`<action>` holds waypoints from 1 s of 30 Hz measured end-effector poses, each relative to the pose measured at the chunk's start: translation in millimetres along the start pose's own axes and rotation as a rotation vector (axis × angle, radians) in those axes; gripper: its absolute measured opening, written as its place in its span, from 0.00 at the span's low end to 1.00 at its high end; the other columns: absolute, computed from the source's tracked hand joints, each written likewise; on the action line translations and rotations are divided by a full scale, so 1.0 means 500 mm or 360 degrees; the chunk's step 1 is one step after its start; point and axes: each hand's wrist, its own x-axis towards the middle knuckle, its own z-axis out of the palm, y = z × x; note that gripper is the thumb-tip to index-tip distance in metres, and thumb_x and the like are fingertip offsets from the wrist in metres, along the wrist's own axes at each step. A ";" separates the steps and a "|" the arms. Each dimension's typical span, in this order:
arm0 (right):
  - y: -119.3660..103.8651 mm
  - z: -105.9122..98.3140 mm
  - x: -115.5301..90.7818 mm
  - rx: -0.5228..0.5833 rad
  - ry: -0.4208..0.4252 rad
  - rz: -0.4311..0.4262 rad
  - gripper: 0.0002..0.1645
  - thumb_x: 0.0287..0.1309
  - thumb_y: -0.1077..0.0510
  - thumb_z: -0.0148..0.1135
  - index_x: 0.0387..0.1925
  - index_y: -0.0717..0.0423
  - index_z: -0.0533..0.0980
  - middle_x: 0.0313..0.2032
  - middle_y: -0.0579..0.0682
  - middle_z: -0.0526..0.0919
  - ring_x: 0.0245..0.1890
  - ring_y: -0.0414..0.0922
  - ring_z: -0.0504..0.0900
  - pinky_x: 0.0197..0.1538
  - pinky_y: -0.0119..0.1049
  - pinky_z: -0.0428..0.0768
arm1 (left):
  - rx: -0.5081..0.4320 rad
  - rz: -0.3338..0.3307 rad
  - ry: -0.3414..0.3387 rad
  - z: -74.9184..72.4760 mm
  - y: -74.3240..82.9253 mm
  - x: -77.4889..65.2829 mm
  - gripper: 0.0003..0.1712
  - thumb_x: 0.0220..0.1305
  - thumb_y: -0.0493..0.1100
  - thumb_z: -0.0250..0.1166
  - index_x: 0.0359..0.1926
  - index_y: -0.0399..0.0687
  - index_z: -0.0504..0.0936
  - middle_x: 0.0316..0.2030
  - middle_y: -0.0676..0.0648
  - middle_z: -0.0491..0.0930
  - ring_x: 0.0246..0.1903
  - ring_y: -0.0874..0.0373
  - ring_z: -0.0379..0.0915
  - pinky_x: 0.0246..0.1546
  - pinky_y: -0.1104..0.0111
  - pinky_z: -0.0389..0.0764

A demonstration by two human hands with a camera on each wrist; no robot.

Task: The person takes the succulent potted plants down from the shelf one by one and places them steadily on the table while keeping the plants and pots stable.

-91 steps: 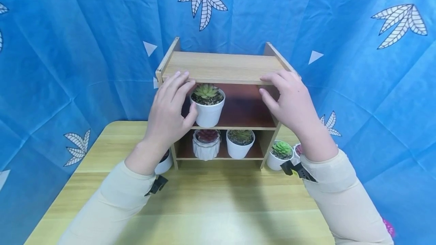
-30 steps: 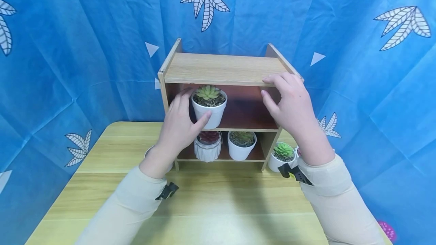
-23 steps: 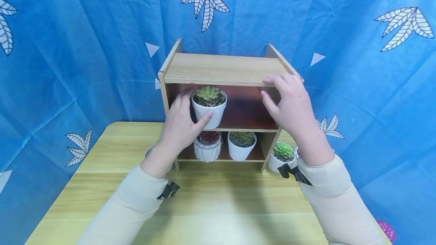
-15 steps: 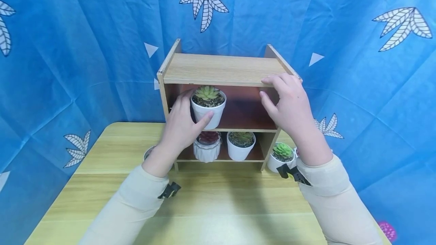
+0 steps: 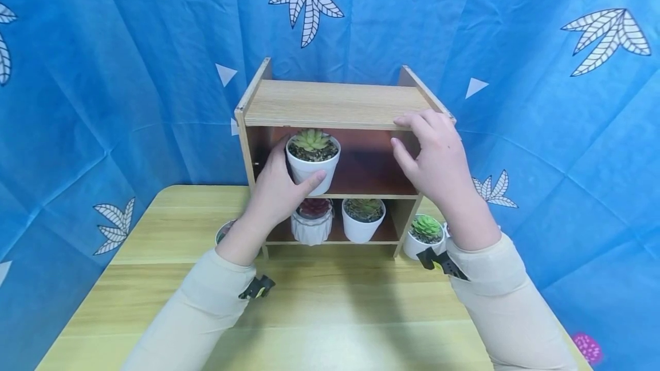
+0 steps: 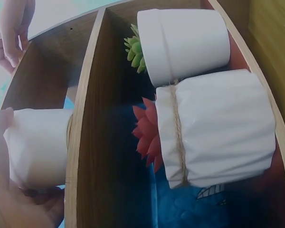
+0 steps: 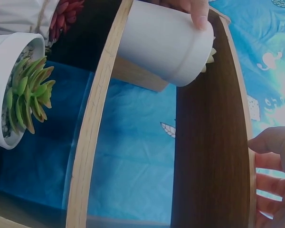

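Note:
My left hand [image 5: 278,185] grips a white pot [image 6: 40,147] with a green succulent [image 5: 311,139], thumb across its front and fingers round its left side. The pot stands upright at the front of the middle tier of a wooden shelf [image 5: 330,103]. My right hand [image 5: 433,150] rests its fingertips on the front edge of the top board, near the right end, thumb lower and apart from the pot. Below, on the lower tier, are a white wrapped pot [image 6: 218,130] tied with twine, holding a red succulent [image 6: 148,133], and another white potted succulent [image 5: 363,221].
A bright green potted succulent [image 5: 425,236] stands on the wooden table [image 5: 330,314] right of the shelf, with another pot partly behind my right wrist. Left of the shelf, a pot [image 5: 223,232] is mostly hidden by my left forearm. Blue patterned cloth [image 5: 170,73] hangs behind.
My left hand has come down from the top board's front edge and taken hold of the middle-tier pot, which stays nearly in place. The right hand keeps its spot on the board.

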 end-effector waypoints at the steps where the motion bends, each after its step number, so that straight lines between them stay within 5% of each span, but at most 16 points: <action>1: 0.000 0.000 0.000 -0.0001 0.0001 0.0000 0.17 0.54 0.54 0.60 0.45 0.56 0.77 0.41 0.51 0.78 0.48 0.51 0.72 0.51 0.48 0.68 | -0.0035 -0.0025 -0.0020 0.001 0.000 0.000 0.59 0.44 0.75 0.59 0.70 0.52 0.48 0.62 0.47 0.62 0.61 0.54 0.60 0.58 0.54 0.65; 13: -0.002 -0.002 0.000 0.0001 0.0005 0.0002 0.17 0.54 0.54 0.60 0.45 0.56 0.77 0.41 0.51 0.78 0.48 0.52 0.72 0.52 0.48 0.67 | -0.0228 -0.0135 -0.0040 0.007 -0.007 0.008 0.62 0.38 0.73 0.66 0.68 0.51 0.50 0.58 0.47 0.65 0.57 0.54 0.64 0.56 0.55 0.67; 30: -0.011 -0.006 0.009 -0.0023 -0.0019 0.0038 0.17 0.54 0.54 0.60 0.45 0.56 0.77 0.42 0.51 0.78 0.48 0.51 0.71 0.52 0.49 0.67 | -0.0169 -0.0183 0.0004 -0.007 -0.002 0.005 0.61 0.36 0.75 0.65 0.67 0.51 0.52 0.58 0.47 0.66 0.57 0.53 0.64 0.54 0.53 0.69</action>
